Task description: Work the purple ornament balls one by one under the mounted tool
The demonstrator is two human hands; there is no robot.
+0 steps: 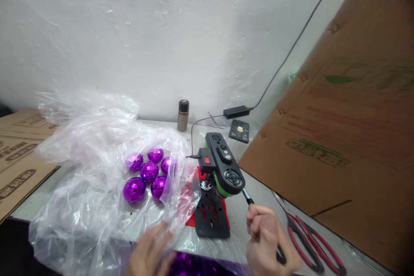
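Observation:
My right hand is closed round a black-handled tool with a thin metal shaft. The shaft's far end meets the black-and-green device, or passes behind it; I cannot tell which. This device has round grilles, buttons and a red switch box, and stands on a slotted black base plate. My left hand, slightly blurred, has its fingers stretched out at the edge of a clear plastic bag. Several shiny purple faceted balls lie in the bag. Below, purple glittery material shows partly.
Red-handled shears lie at the right beside a large upright cardboard box. A dark-capped bottle, a black power adapter with its cable, and a small black plate are by the wall. Flattened cardboard is at left.

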